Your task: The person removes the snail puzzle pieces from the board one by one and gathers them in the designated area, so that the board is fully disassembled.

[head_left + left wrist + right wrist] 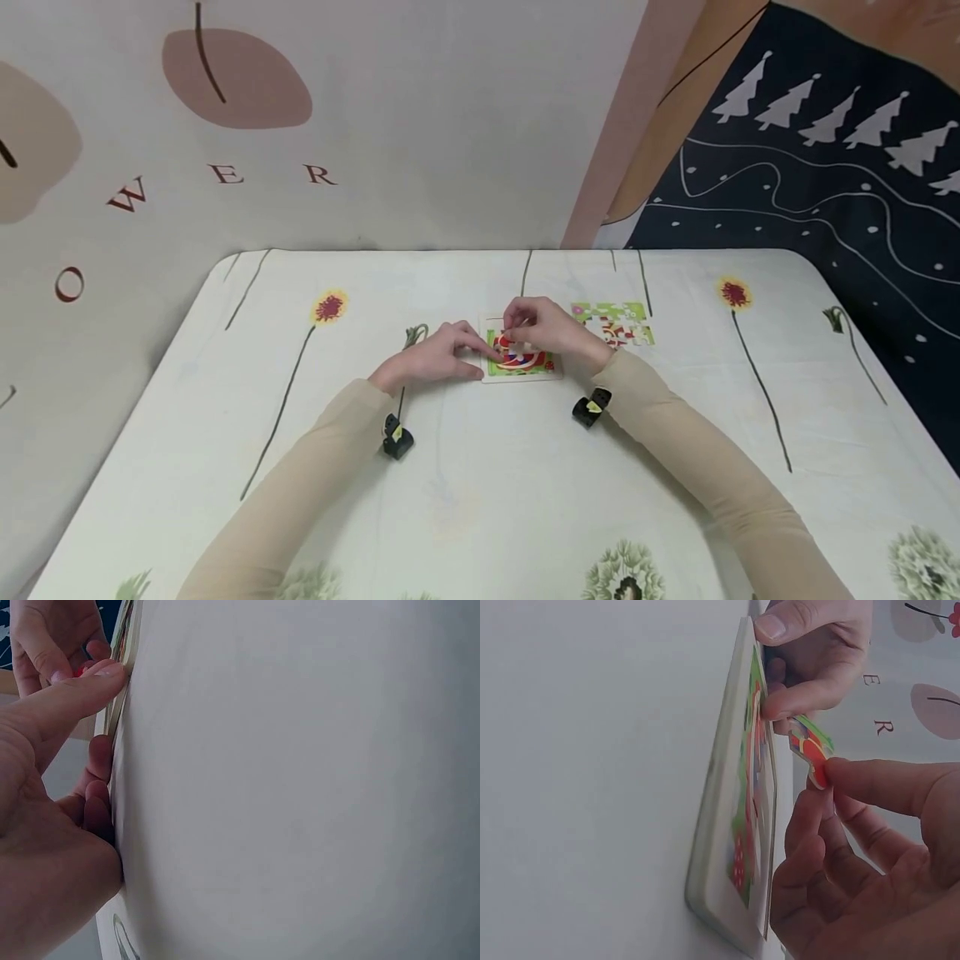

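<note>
A framed jigsaw board point(525, 379) lies in the middle of the table, its picture in red, green, white and blue partly filled in. My left hand point(438, 357) rests at its left side, thumb at the frame's edge and extended index finger touching the picture. Above the board, my right hand point(551, 329) pinches a jigsaw piece point(810, 750) between thumb and fingers. The piece is red and orange with a green edge, and it is held tilted up off the board. In the head view the right fingers hide the board's upper part.
Just behind and right of the board lies a group of jigsaw pieces point(615, 313), green, white and red, partly behind the right wrist. The white tablecloth point(465, 492) carries printed flowers. A patterned wall hanging point(450, 167) rises behind the table's far edge.
</note>
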A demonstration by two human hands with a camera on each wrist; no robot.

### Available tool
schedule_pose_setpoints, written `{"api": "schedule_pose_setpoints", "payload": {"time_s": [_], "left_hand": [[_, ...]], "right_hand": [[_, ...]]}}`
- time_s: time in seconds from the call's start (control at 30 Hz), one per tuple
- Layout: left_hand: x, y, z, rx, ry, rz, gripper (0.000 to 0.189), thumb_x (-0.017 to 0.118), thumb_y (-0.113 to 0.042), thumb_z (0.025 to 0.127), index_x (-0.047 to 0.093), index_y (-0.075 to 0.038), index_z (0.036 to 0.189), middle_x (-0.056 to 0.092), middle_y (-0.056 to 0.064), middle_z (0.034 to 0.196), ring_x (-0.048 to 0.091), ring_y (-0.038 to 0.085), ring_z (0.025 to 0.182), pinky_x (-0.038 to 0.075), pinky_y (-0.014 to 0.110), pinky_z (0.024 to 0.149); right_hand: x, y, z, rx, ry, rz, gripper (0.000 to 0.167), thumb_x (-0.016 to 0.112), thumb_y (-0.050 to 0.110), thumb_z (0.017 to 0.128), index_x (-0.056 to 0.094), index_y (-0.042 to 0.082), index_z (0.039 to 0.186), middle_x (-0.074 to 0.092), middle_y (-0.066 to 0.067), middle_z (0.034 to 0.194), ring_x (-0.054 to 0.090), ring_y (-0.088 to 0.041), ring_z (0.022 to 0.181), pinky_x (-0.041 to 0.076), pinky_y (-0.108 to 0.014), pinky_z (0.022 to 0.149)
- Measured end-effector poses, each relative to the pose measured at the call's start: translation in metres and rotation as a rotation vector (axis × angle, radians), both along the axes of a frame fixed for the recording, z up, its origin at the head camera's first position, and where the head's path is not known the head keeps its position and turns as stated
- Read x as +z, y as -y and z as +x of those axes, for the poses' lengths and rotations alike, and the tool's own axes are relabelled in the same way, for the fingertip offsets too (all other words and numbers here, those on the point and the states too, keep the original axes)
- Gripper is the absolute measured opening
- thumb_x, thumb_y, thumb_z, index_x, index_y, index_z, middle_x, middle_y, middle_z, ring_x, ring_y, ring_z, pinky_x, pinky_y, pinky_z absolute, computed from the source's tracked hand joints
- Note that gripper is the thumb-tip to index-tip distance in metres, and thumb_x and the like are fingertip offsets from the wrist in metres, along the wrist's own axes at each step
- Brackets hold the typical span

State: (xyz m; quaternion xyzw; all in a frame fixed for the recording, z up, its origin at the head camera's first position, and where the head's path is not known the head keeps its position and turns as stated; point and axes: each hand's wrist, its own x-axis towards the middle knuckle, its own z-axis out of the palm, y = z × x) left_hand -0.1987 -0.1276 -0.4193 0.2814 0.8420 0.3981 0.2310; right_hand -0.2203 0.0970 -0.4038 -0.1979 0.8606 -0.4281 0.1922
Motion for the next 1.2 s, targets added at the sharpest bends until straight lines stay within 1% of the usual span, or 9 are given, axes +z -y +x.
{"api": "schedule_pose_setpoints", "payload": {"time_s": [0.13, 0.27, 0.37, 0.53, 0.63, 0.83, 1.0, 1.2], "left_hand": [[0.000, 0.000, 0.000, 0.005, 0.007, -0.004, 0.033, 0.072, -0.006, 0.085, 0.075, -0.012, 0.118, 0.063, 0.009, 0.117, 0.047, 0.021, 0.111, 0.035, 0.037, 0.098], [0.000, 0.000, -0.001, -0.001, 0.015, 0.000, 0.032, 0.073, -0.006, 0.085, 0.075, -0.011, 0.117, 0.063, 0.010, 0.118, 0.047, 0.021, 0.111, 0.035, 0.035, 0.097], [-0.001, 0.000, -0.001, 0.003, 0.016, -0.002, 0.032, 0.073, -0.005, 0.085, 0.075, -0.011, 0.116, 0.064, 0.010, 0.118, 0.048, 0.021, 0.111, 0.035, 0.035, 0.097], [-0.002, 0.000, -0.001, 0.011, 0.016, -0.005, 0.032, 0.073, -0.005, 0.085, 0.075, -0.011, 0.117, 0.063, 0.010, 0.117, 0.048, 0.022, 0.112, 0.034, 0.036, 0.098], [0.000, 0.000, 0.000, 0.013, 0.017, -0.013, 0.033, 0.073, -0.006, 0.085, 0.075, -0.011, 0.118, 0.062, 0.010, 0.117, 0.048, 0.022, 0.112, 0.035, 0.037, 0.099], [0.001, -0.001, 0.000, 0.017, 0.024, -0.018, 0.033, 0.073, -0.006, 0.086, 0.074, -0.012, 0.118, 0.062, 0.010, 0.118, 0.047, 0.021, 0.113, 0.035, 0.034, 0.097], [-0.001, -0.001, -0.001, 0.014, 0.022, -0.013, 0.033, 0.073, -0.006, 0.086, 0.074, -0.012, 0.118, 0.062, 0.010, 0.118, 0.047, 0.021, 0.112, 0.035, 0.034, 0.096], [0.000, 0.000, 0.000, 0.016, 0.024, -0.017, 0.033, 0.073, -0.005, 0.086, 0.074, -0.011, 0.118, 0.061, 0.010, 0.119, 0.047, 0.022, 0.114, 0.035, 0.035, 0.099]], "right_hand": [[0.002, -0.002, 0.000, -0.012, 0.025, 0.011, 0.008, 0.062, 0.005, 0.092, 0.064, 0.005, 0.099, 0.067, -0.011, 0.100, 0.060, -0.022, 0.095, 0.043, -0.027, 0.079], [0.003, -0.005, 0.000, -0.045, 0.057, 0.033, 0.008, 0.063, 0.007, 0.093, 0.064, 0.007, 0.100, 0.067, -0.010, 0.102, 0.059, -0.021, 0.095, 0.042, -0.028, 0.081], [0.002, -0.009, 0.000, -0.049, 0.069, 0.024, 0.008, 0.063, 0.008, 0.093, 0.064, 0.006, 0.100, 0.066, -0.009, 0.101, 0.058, -0.021, 0.095, 0.041, -0.029, 0.082], [0.004, -0.016, 0.001, -0.046, 0.067, 0.001, 0.008, 0.062, 0.008, 0.093, 0.064, 0.005, 0.101, 0.067, -0.010, 0.101, 0.059, -0.021, 0.095, 0.042, -0.030, 0.083], [0.006, -0.021, 0.001, -0.042, 0.057, -0.009, 0.010, 0.062, 0.009, 0.093, 0.064, 0.004, 0.101, 0.067, -0.011, 0.101, 0.059, -0.021, 0.095, 0.042, -0.030, 0.083], [0.005, -0.032, -0.001, -0.053, 0.047, -0.025, 0.010, 0.062, 0.007, 0.093, 0.063, 0.002, 0.101, 0.068, -0.013, 0.100, 0.059, -0.021, 0.093, 0.041, -0.030, 0.083], [0.007, -0.040, -0.001, -0.070, 0.043, -0.022, 0.010, 0.062, 0.006, 0.093, 0.063, 0.001, 0.101, 0.068, -0.014, 0.099, 0.059, -0.022, 0.092, 0.041, -0.031, 0.083], [0.012, -0.050, -0.003, -0.097, 0.042, 0.018, 0.010, 0.062, 0.008, 0.094, 0.063, 0.003, 0.101, 0.068, -0.013, 0.101, 0.059, -0.024, 0.097, 0.041, -0.032, 0.082]]}}
